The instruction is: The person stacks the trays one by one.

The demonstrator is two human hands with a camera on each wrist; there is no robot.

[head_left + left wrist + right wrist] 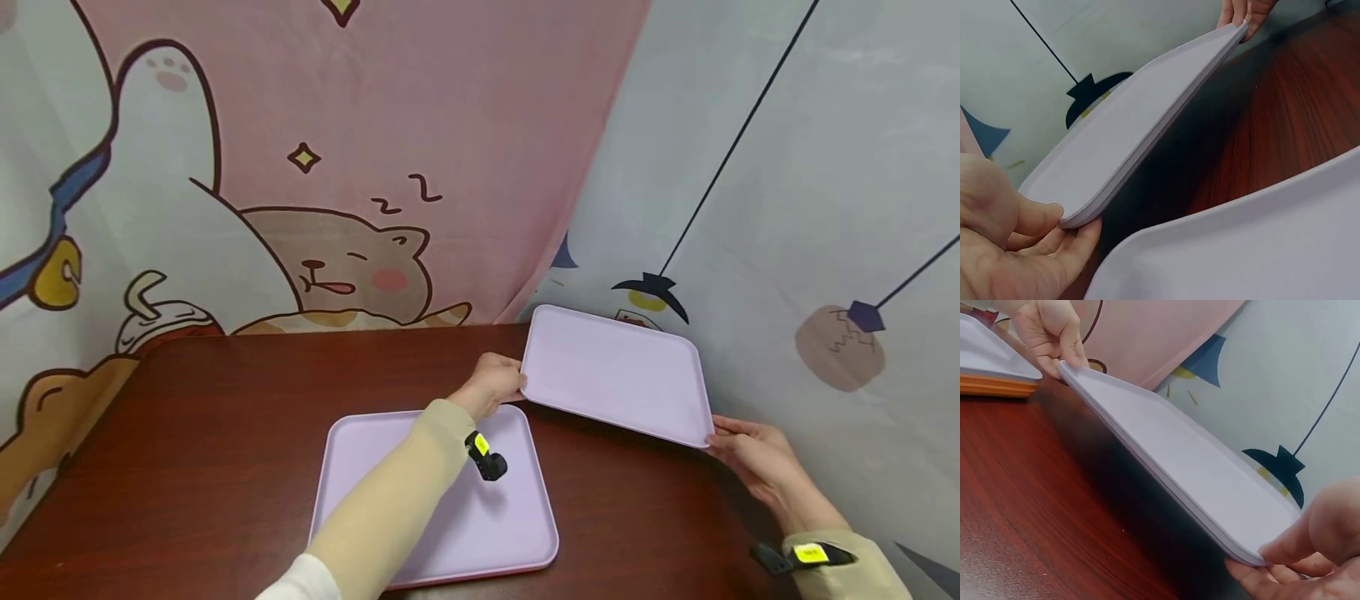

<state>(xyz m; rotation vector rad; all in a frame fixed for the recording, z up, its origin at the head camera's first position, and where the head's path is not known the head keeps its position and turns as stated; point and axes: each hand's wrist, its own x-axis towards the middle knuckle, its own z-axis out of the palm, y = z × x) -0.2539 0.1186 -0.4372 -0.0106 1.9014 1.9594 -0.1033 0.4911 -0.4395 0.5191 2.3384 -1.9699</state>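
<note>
A pale lavender rectangular tray (615, 371) is held tilted above the table's back right by both hands. My left hand (491, 383) pinches its near left corner, thumb (1041, 215) on the rim and fingers beneath. At the opposite near corner my right hand (757, 462) pinches the rim in the same way. In the wrist views its edge looks doubled; I cannot tell whether a second tray is nested under it. Another lavender tray (487, 525) lies under my left forearm, on top of orange trays (997, 386) seen in the right wrist view.
The dark red-brown wooden table (187, 467) extends left of the stacked trays. A cartoon-printed cloth (450, 125) hangs behind it and along the right side, close to the held tray and my right hand.
</note>
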